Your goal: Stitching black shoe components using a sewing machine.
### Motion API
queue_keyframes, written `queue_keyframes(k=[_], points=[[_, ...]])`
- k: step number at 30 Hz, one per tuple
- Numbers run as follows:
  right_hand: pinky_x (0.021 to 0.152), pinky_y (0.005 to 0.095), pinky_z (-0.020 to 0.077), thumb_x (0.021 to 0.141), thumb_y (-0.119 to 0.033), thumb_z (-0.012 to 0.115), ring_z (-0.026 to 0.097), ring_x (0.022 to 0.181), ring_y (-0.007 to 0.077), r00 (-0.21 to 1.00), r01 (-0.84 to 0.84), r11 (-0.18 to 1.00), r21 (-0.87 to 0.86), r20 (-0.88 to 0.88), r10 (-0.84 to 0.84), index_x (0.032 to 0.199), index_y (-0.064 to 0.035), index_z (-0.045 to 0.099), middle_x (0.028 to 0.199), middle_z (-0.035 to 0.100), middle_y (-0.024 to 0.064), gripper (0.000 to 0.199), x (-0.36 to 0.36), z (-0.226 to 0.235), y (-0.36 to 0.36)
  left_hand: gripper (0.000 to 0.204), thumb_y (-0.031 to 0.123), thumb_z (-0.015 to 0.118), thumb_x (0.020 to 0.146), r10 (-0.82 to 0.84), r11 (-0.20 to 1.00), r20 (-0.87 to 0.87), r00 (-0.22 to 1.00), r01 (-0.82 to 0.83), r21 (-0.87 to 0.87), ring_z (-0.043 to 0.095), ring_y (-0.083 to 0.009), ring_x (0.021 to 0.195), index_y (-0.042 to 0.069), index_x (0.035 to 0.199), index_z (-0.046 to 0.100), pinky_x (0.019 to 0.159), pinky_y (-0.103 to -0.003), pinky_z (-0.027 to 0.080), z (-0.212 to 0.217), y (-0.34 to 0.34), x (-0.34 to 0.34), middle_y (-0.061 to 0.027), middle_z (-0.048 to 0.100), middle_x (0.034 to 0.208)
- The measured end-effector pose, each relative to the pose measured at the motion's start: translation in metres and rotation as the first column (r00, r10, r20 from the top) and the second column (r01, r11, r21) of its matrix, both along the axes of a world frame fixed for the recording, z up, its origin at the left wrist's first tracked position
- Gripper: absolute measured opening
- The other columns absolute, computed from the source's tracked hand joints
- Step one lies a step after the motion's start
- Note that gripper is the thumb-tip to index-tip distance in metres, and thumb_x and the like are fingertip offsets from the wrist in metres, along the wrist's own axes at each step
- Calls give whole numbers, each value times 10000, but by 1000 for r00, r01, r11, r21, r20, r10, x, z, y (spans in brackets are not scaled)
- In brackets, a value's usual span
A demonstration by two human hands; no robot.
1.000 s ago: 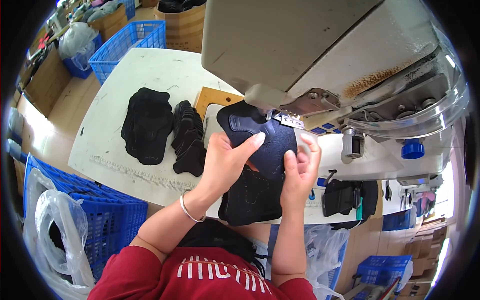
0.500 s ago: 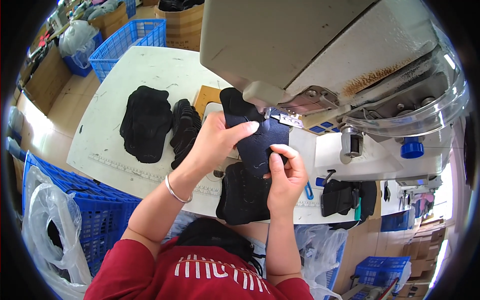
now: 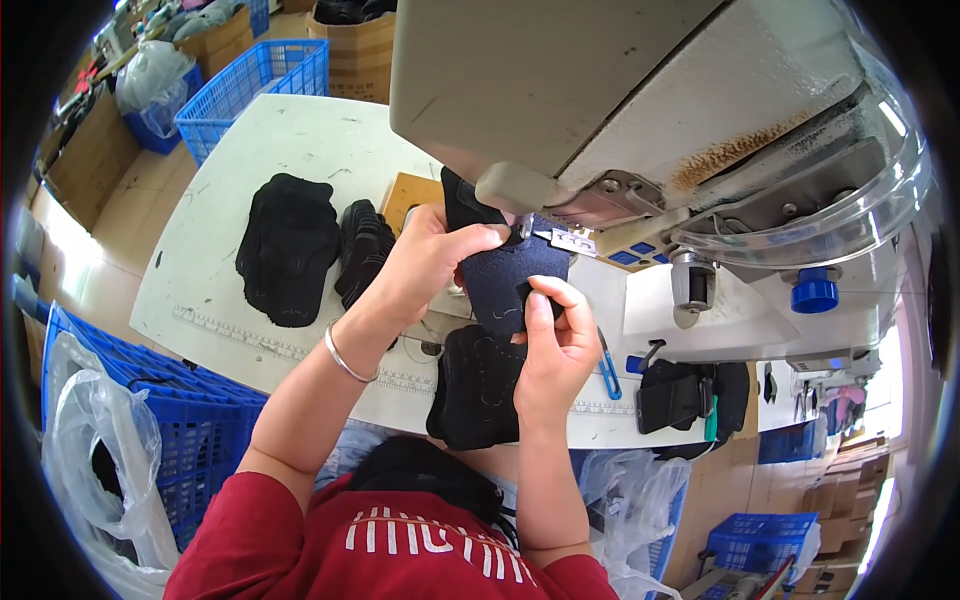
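A dark navy and black fabric piece lies under the needle area of a large sewing machine. My left hand grips its left side, the thumb flat on top close to the needle and the fingers partly hidden beneath. Lower down, my right hand pinches the near right edge, where a small black flap shows at the fingertips. Just below the piece sits a stack of black fabric pieces, partly behind my right hand.
More black pieces and a leaning row of them lie on the white table. A ruler strip runs along its near side. Right of my hand are a blue-handled tool and a phone. Blue crates stand around.
My right hand has moved a little left and up with the fabric's near edge, exposing more of the blue-handled tool. My left thumb has slid slightly. The whole view has shifted a bit.
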State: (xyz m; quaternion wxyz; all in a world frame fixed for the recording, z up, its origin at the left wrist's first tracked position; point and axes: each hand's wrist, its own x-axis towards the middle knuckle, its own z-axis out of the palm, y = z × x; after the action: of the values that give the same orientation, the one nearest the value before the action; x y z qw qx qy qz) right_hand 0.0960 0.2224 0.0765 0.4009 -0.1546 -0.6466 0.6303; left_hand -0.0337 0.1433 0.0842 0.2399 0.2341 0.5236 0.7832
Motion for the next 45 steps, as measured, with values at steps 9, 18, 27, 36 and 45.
queue_keyframes(k=[9, 18, 27, 36, 45], points=[[543, 164, 425, 895, -66, 603, 497, 666, 9, 999, 41, 999, 13, -13, -41, 1012, -30, 658, 861, 605, -22, 135, -7, 1, 11, 170, 168, 606, 833, 57, 998, 74, 996, -55, -29, 493, -36, 533, 18, 870, 677, 444, -193, 364, 1, 2, 14, 16, 592, 675], [636, 167, 440, 897, -40, 599, 534, 736, 25, 998, 33, 999, -13, -49, -34, 1011, -8, 660, 916, 625, -2, 133, -11, 2, 18, 162, 182, 622, 832, 107, 994, 78, 991, -110, 30, 477, -9, 552, 49, 905, 679, 453, -170, 328, -6, 5, 22, 50, 603, 713], [636, 205, 504, 894, -28, 588, 616, 728, 85, 997, -73, 997, 6, -37, 73, 1073, 14, 628, 987, 638, 50, 188, -6, 2, 3, 111, 157, 634, 856, 247, 959, 5, 969, -245, 143, 450, 11, 562, 60, 876, 683, 471, -178, 313, -5, 10, 39, 73, 600, 705], [597, 199, 488, 900, -33, 582, 625, 674, 88, 996, -82, 995, -54, -24, 81, 1062, 13, 644, 918, 658, 45, 179, -4, 7, 11, 103, 153, 637, 875, 320, 946, -115, 940, -310, 94, 457, 2, 564, 52, 861, 652, 477, -172, 323, -4, 11, 43, 66, 582, 710], [593, 200, 481, 895, -42, 594, 611, 663, 85, 997, -70, 994, -89, -39, 67, 1056, 6, 654, 925, 655, 47, 179, -5, 6, 21, 85, 113, 637, 877, 167, 962, 252, 953, -214, 171, 555, -60, 564, 32, 901, 644, 451, -205, 417, 0, -10, 30, 9, 628, 753]])
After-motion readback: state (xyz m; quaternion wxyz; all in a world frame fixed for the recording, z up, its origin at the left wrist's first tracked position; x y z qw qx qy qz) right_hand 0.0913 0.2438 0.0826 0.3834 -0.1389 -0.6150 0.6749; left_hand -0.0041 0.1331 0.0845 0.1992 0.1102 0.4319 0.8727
